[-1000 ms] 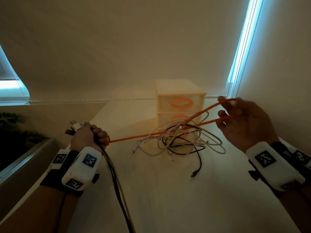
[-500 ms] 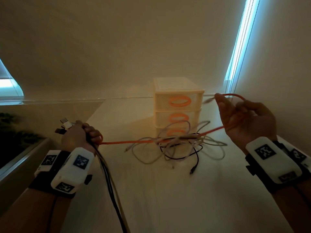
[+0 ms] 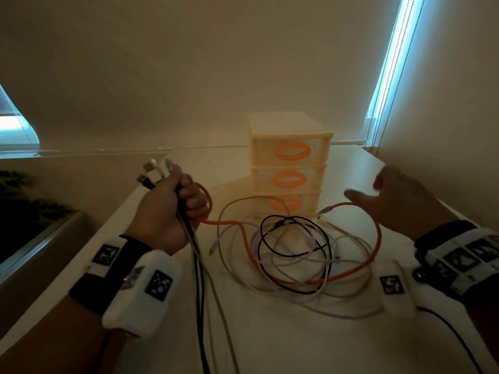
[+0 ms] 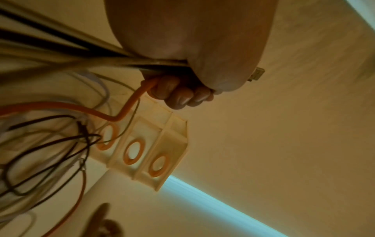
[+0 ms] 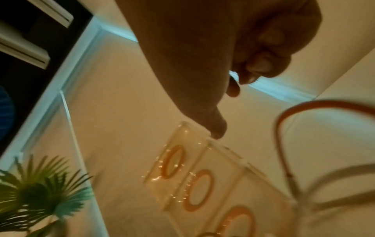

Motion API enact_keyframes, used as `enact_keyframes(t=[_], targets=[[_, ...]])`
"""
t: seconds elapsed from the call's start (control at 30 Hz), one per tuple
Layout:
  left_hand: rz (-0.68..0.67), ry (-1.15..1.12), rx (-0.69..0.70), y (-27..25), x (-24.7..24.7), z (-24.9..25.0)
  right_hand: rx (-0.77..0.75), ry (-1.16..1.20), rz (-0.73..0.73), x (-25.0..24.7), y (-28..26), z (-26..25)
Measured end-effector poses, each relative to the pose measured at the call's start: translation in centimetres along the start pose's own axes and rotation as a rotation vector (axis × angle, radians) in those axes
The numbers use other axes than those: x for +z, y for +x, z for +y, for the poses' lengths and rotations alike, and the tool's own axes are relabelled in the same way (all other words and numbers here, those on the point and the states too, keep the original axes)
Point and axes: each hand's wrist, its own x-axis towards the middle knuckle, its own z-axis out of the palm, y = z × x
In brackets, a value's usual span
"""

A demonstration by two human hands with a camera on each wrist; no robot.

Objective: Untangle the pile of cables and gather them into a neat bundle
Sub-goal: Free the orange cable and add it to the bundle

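My left hand (image 3: 186,203) grips a bundle of cables (image 3: 198,279) that hang down toward me, their plug ends (image 3: 155,172) sticking up above the fist. An orange cable (image 3: 244,238) also leaves that fist (image 4: 178,91), crosses the loose pile of white, grey and black cables (image 3: 294,255) on the table (image 3: 270,341), and loops round its right side to a free end (image 3: 325,210). My right hand (image 3: 383,193) hovers open just above that end, fingers spread and holding nothing. In the right wrist view the orange cable (image 5: 304,109) arcs free beside the hand (image 5: 243,72).
A small cream drawer unit (image 3: 290,163) with three orange ring handles stands right behind the pile. Walls close in at the back and right, with a blind cord (image 3: 378,112) in the corner. The table's left edge (image 3: 89,238) drops off, and a plant (image 5: 40,192) stands beyond it.
My right hand has let go of the orange cable, which was stretched taut and now lies slack over the pile. My left hand has come up and inward with its bundle.
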Motion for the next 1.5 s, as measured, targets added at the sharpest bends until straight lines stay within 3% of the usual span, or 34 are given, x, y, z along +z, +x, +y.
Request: enact_keyframes(t=[0.07, 0.13, 0.23, 0.3, 0.43, 0.57, 0.7, 0.8, 0.87, 0.93, 1.03, 1.1, 1.17, 1.23, 1.33, 1.4, 1.5], targets=[[-0.050, 0.029, -0.017, -0.5, 0.7, -1.0, -0.124, 0.190, 0.143, -0.6, -0.8, -2.8], [-0.077, 0.062, -0.028, -0.8, 1.2, -1.8, -0.234, 0.454, 0.092, -0.8, -1.9, -6.4], [-0.099, 0.085, -0.024, -1.3, 1.8, -2.6, -0.202, 0.986, -0.358, 1.0, -4.4, -11.1], [-0.109, 0.097, -0.019, -1.5, 2.0, -2.7, -0.185, 1.099, -0.565, 3.1, -5.8, -12.6], [-0.113, 0.034, 0.002, -1.7, 2.1, -2.2, -0.321, 0.996, -0.668, 5.3, -6.2, -12.1], [-0.145, -0.139, -0.004, -1.2, 2.0, -1.1, -0.530, 0.651, -0.772, 5.7, -5.6, -10.8], [-0.248, -0.347, -0.023, -1.0, 0.7, 0.7, -0.564, 0.360, -0.643, 6.1, -3.9, -9.1], [-0.510, -0.449, -0.083, -1.2, -0.3, 3.0, -0.461, 0.328, -0.531, 6.2, -2.5, -7.8], [-0.610, -0.318, -0.170, -1.6, -0.2, 3.6, -0.312, 0.554, -0.502, 6.3, -1.9, -7.5], [-0.648, -0.024, -0.266, -2.5, 0.5, 2.4, -0.200, 0.773, -0.510, 5.6, -1.9, -7.9], [-0.670, 0.548, -0.380, -4.0, 1.5, -1.0, -0.182, 0.891, -0.478, 4.2, -2.0, -8.7], [-0.685, 0.627, -0.450, -4.5, 2.2, -2.6, -0.217, 0.956, -0.444, 3.5, -2.5, -9.3], [-0.638, 0.521, -0.441, -4.4, 2.7, -2.9, -0.292, 1.003, -0.431, 2.8, -3.6, -9.8], [-0.521, 0.408, -0.310, -3.9, 3.1, -2.7, -0.458, 0.951, -0.404, 2.3, -4.8, -9.9], [-0.286, 0.168, -0.116, -2.9, 2.8, -1.8, -0.818, 0.605, -0.417, 2.4, -6.3, -10.0], [-0.211, -0.008, -0.069, -2.5, 2.4, -1.2, -0.869, 0.442, -0.488, 3.5, -6.3, -9.7], [-0.170, -0.122, -0.056, -2.3, 2.1, -1.2, -0.809, 0.313, -0.541, 4.9, -5.5, -9.1]])
